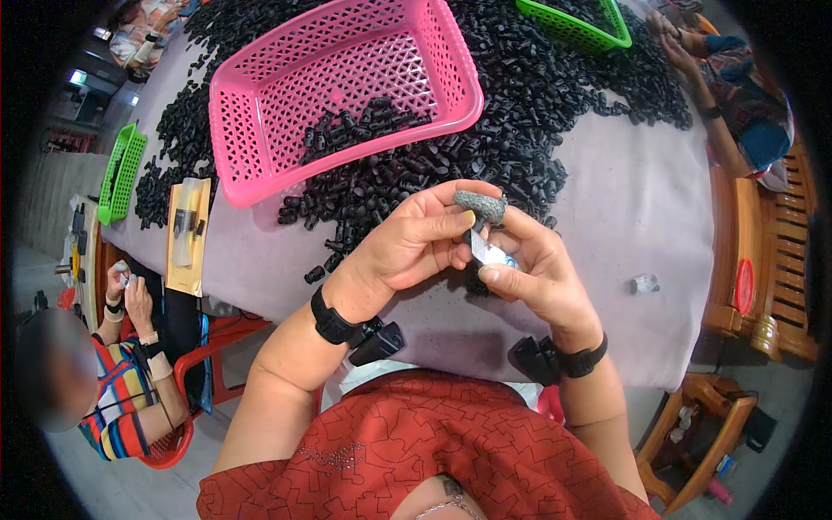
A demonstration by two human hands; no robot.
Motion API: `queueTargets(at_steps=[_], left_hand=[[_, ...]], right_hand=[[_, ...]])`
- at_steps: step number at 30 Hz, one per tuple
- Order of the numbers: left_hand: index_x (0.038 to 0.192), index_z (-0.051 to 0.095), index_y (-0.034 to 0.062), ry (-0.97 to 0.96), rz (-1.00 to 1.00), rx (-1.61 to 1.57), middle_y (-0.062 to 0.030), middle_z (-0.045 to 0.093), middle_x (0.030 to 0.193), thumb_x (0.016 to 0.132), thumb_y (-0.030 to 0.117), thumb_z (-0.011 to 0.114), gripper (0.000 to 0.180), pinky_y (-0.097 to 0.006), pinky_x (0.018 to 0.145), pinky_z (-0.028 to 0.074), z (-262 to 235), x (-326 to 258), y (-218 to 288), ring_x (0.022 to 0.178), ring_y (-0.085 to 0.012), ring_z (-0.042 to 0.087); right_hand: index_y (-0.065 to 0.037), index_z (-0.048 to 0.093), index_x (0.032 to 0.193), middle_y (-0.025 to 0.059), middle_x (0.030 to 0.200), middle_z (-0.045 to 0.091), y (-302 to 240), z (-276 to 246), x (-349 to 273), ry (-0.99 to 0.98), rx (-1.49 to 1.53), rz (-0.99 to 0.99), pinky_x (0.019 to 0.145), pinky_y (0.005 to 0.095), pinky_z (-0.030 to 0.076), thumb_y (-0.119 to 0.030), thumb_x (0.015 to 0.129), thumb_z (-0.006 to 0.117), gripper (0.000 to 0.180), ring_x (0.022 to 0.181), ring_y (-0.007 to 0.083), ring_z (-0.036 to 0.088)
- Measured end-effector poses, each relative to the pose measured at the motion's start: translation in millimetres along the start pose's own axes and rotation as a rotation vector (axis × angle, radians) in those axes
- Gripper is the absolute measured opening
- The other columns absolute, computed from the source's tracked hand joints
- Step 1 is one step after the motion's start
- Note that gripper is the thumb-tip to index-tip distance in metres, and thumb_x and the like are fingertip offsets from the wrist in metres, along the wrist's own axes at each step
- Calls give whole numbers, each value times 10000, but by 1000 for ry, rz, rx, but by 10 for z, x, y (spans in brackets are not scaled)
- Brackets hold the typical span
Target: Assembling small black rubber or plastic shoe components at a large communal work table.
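Left hand and right hand are meeting above the near edge of the pile, fingertips almost touching. Between the tip of the left thumb and the left index finger, a rough grey piece is sitting at the top of the pair, with the right index fingertip lying just beside it; which hand is bearing it, one cannot tell. Right thumb and fingers are pinching a flat silver-and-white piece, which is lying below the grey piece and pointing toward the left fingertips. The left hand is curling, thumb bent inward, though its exact grip is being hidden by its own fingers. Dark bands with black modules are circling both wrists

Just beyond the hands, small black parts are spreading in a heap over a pale cloth. A pink basket is standing tilted on the heap, holding some of the same parts. To the right of the right hand, a small clear lump is resting on the cloth; well to the left, a clear tube is lying on a tan board. Farther left, a co-worker in a striped shirt is sitting on a red chair
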State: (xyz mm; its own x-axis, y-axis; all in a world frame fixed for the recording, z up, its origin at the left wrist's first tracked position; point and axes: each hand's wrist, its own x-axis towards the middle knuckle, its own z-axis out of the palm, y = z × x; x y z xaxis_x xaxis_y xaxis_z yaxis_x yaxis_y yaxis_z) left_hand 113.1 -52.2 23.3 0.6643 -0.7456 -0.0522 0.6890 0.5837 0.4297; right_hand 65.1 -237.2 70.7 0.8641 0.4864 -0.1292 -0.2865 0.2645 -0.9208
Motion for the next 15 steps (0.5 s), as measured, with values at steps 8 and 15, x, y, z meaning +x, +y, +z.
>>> queueTargets(at_steps=[8,15], left_hand=[[1258,500,-9,1,0,17,-74,639,976,905,65,597,373,-209,617,553,7,-19,-7,694,-116,633],[1287,465,-11,29,-8,37,-72,634,939,903,120,619,434,-214,603,539,26,-18,-2,704,-114,633]], right_hand=[[2,423,1350,-42,874,537,-63,22,-20,5,40,64,588,160,379,-83,864,642,540,721,23,467],[-3,436,1345,-54,817,503,-16,-8,-25,15,22,51,536,168,340,-129,867,634,532,657,18,423]])
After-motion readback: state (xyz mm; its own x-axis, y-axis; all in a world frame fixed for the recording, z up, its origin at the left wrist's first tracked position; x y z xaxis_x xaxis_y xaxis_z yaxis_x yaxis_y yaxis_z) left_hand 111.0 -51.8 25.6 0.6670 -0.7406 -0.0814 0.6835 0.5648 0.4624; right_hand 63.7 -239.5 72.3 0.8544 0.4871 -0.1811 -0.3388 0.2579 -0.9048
